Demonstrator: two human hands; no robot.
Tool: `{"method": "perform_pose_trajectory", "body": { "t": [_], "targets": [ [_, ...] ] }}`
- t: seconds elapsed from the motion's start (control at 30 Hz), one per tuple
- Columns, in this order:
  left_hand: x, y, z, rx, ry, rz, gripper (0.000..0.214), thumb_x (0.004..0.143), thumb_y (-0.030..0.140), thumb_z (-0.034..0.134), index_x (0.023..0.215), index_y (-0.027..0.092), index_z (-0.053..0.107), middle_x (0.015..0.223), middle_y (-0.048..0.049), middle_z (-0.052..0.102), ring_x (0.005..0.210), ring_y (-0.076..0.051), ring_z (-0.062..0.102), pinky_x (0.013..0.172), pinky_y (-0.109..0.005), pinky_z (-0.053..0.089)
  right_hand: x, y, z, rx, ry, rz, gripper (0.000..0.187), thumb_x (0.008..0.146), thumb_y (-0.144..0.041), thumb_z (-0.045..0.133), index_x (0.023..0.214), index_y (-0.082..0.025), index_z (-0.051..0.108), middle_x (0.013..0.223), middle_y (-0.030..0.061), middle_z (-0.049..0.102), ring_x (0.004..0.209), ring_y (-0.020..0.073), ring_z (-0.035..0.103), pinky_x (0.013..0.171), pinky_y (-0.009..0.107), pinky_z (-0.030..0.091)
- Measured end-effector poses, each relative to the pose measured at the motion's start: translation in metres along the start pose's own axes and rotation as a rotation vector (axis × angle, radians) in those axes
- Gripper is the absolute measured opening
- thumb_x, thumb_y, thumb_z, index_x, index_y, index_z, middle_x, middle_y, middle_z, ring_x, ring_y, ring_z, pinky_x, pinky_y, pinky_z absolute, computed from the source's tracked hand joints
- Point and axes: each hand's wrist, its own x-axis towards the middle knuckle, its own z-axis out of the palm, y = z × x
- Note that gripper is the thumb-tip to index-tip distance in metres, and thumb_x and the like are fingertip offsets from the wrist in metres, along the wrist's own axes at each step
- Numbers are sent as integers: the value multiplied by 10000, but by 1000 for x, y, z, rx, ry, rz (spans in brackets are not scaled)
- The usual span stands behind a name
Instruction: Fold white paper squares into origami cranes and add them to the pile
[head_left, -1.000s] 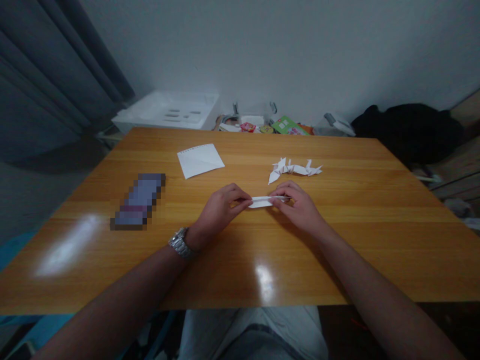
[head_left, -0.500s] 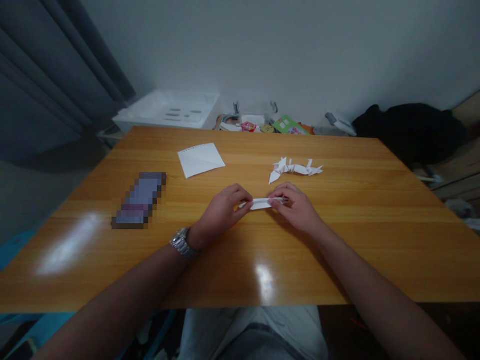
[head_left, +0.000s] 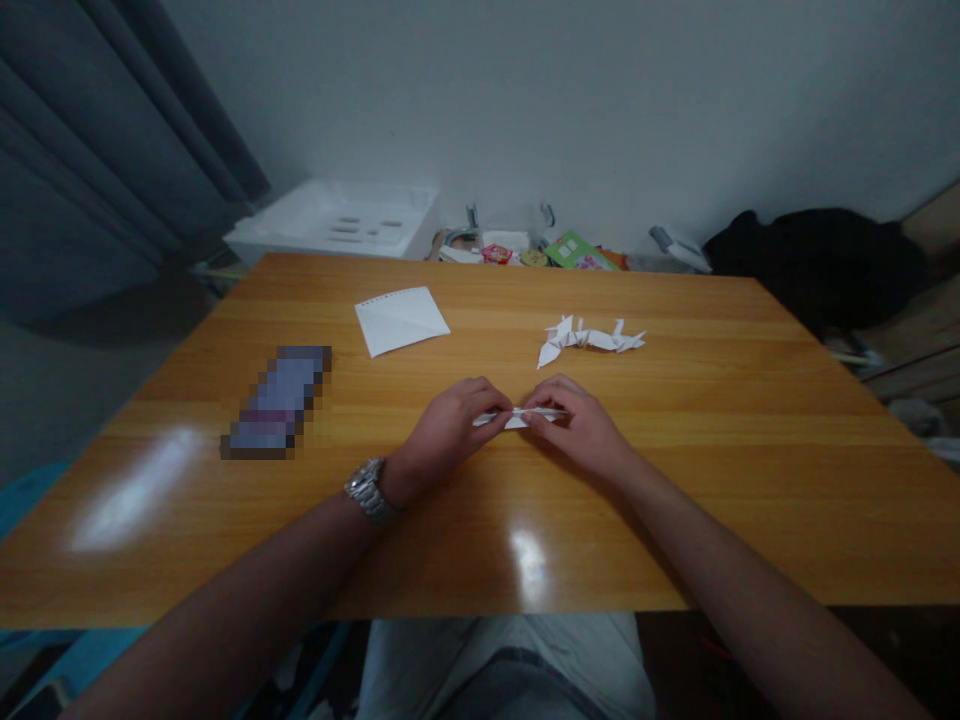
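Closely pinching a folded paper strip (head_left: pixel 517 421) with left hand (head_left: pixel 450 422) and right hand (head_left: pixel 583 428), knuckle-arched and nearly fingertip to fingertip. Reaching inward with slanted forearms (head_left: pixel 697 520) over the wooden table (head_left: pixel 465 550), just short of the white paper figure (head_left: pixel 598 341).

No readable lettering is showing: a green booklet (head_left: pixel 579 250) and a red packet (head_left: pixel 496 254) are appearing too small to decipher, a smartphone (head_left: pixel 281 400) is showing only as pixelated blocks, and a silver wristwatch (head_left: pixel 367 488) is yielding no legible numerals.
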Motion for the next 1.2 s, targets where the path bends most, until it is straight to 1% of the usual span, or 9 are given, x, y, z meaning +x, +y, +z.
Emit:
{"method": "perform_pose_trajectory", "body": {
  "t": [0.2, 0.33, 0.67, 0.73, 0.8, 0.9, 1.0, 1.13, 1.2],
  "targets": [
    [0, 0, 0, 23, -6, 17, 131, 980, 269, 633, 952, 168, 713, 923, -50, 682, 857, -175, 624, 764, -293, 482, -2, -1, -1, -10, -15, 8, 77, 922, -315, 693, 933, -238, 690, 963, 51, 655, 943, 225, 623, 853, 391, 493],
    [-1, 0, 0, 34, -20, 17, 167, 996, 304, 617, 965, 177, 720, 910, -47, 676, 854, -172, 625, 762, -289, 481, -1, -2, -3, -16, -37, 0, 77, 945, -304, 670, 935, -240, 713, 974, 50, 646, 959, 219, 622, 869, 389, 493],
    [2, 1, -2, -28, -38, -106, 130, 961, 299, 677, 939, 183, 732, 889, -31, 692, 826, -163, 641, 752, -286, 482, 1, 0, -2, -26, 1, 7, 93, 948, -282, 670, 910, -216, 724, 948, 50, 652, 928, 207, 617, 843, 365, 485],
    [1, -1, -1, -26, -23, -86, 138, 975, 301, 655, 967, 182, 724, 916, -35, 693, 860, -167, 644, 783, -291, 491, 2, 1, -2, -21, 15, 16, 98, 947, -277, 667, 902, -210, 722, 940, 52, 656, 919, 204, 619, 835, 359, 484],
    [0, -1, -1, -28, -18, -43, 156, 1000, 301, 613, 1042, 184, 707, 977, -44, 694, 918, -173, 645, 831, -301, 499, 2, 2, -2, -11, 34, 32, 102, 942, -276, 663, 891, -206, 716, 934, 54, 663, 907, 203, 623, 828, 355, 486],
    [0, 0, -3, -28, -63, 38, 198, 1000, 302, 607, 1156, 189, 656, 1089, -59, 678, 1004, -186, 636, 893, -314, 503, 1, 4, -2, 14, 35, 83, 119, 944, -284, 643, 882, -205, 707, 925, 55, 679, 890, 204, 635, 816, 351, 492],
    [0, 0, -5, -7, -116, 75, 197, 981, 295, 632, 1146, 189, 635, 1123, -64, 651, 1030, -195, 624, 909, -314, 502, 0, 5, -1, 40, -2, 147, 132, 947, -301, 629, 888, -209, 701, 894, 44, 701, 849, 198, 648, 778, 335, 493],
    [-1, 0, -6, -23, -158, 83, 138, 1011, 247, 568, 1117, 189, 633, 1116, -61, 639, 1018, -181, 622, 907, -301, 500, -1, 7, 0, 41, -29, 165, 170, 961, -340, 618, 888, -211, 701, 888, 38, 710, 838, 197, 653, 763, 327, 492],
    [-1, -1, -5, -42, -157, 71, 134, 1022, 241, 543, 1102, 188, 636, 1095, -57, 643, 998, -174, 625, 897, -296, 500, 0, 7, 0, 39, -38, 163, 196, 980, -358, 596, 906, -212, 705, 898, 40, 716, 845, 198, 658, 775, 331, 497]
  ]
}}
